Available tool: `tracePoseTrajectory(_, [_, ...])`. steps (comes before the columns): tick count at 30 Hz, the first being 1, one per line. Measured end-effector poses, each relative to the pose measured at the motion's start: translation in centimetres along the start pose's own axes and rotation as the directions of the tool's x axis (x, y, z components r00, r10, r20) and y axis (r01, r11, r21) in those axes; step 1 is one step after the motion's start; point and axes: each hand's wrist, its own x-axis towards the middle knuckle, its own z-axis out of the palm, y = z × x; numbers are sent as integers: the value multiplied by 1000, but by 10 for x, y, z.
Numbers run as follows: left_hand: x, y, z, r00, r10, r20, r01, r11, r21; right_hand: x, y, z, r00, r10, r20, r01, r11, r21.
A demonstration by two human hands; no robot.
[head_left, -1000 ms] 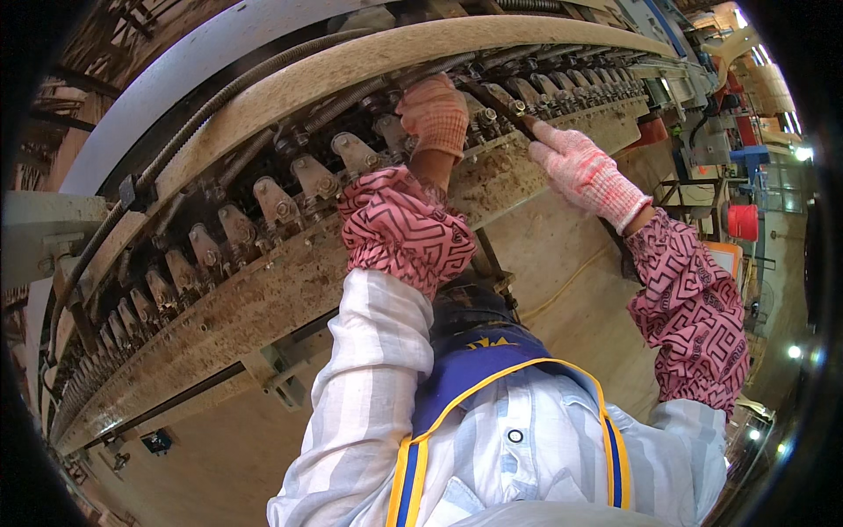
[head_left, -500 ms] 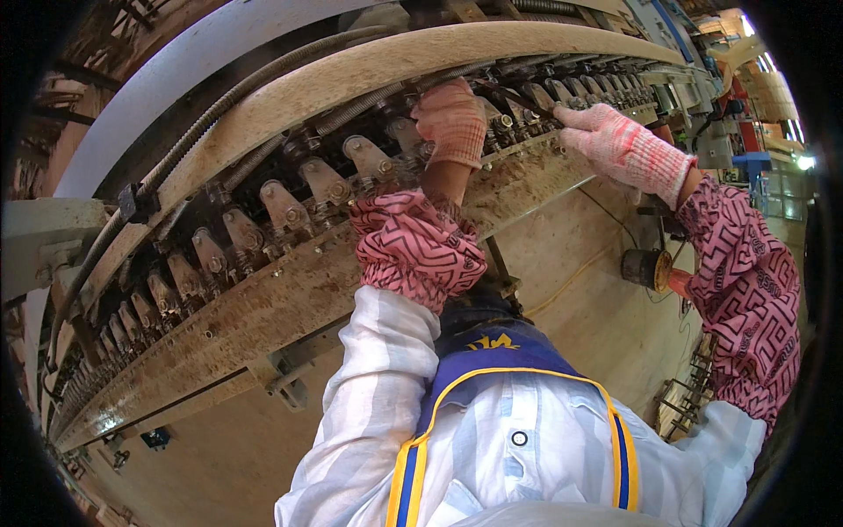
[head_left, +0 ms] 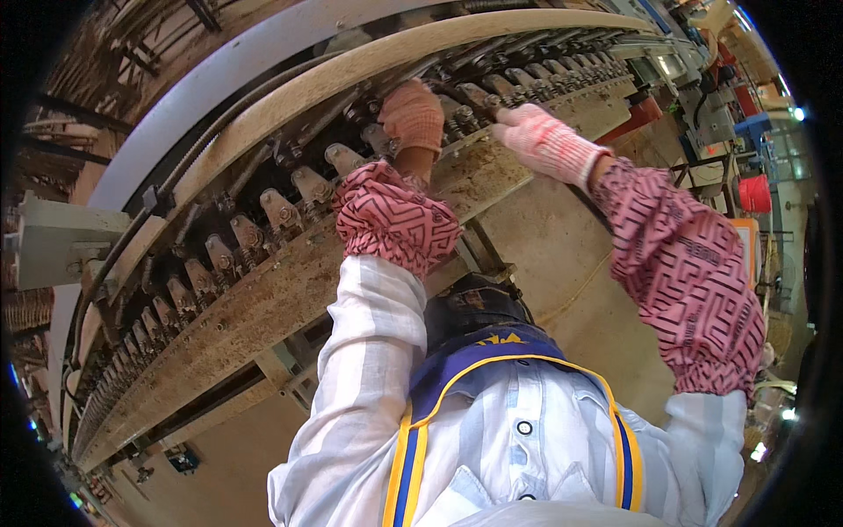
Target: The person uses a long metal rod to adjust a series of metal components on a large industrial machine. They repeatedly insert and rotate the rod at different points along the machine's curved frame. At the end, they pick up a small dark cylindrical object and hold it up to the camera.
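Observation:
My left hand (head_left: 413, 117), in a pinkish knitted glove, reaches over a row of metal lever brackets (head_left: 312, 186) on a long machine. Its fingertips go down among the parts, so I cannot see what they touch. To its right, my right hand (head_left: 546, 139), in a white and pink glove, is closed, thumb and fingers together at the near edge of the bracket row. A dark, narrow strip-like piece (head_left: 465, 98) runs from beside the left hand to the right fingertips, which appear to grip its end. Springs and bolts sit beneath the brackets.
A dusty beam (head_left: 255, 338) runs along the machine's near side. Behind the brackets curve a pale rail (head_left: 351, 60) and a dark hose (head_left: 211, 132). A grey metal box (head_left: 66, 241) juts out at the left. A red bucket (head_left: 753, 193) stands at the right.
My view has shifted. My right hand has moved left, nearer to my left hand, which stays among the brackets. The dark strip between them looks shorter.

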Motion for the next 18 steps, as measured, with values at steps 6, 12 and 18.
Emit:
tracePoseTrajectory(6, [-12, 7, -35, 999, -12, 47, 14, 999, -39, 24, 19, 1, 942, -328, 68, 288, 688, -666])
tracePoseTrajectory(12, [-16, -6, -29, 996, 32, -85, -36, 998, -45, 38, 18, -8, 952, -226, 207, 304, 604, -737])
tracePoseTrajectory(18, [-17, 1, -49, 965, -188, 183, 211, 971, -115, 20, 9, -11, 956, -209, 208, 295, 654, -697])
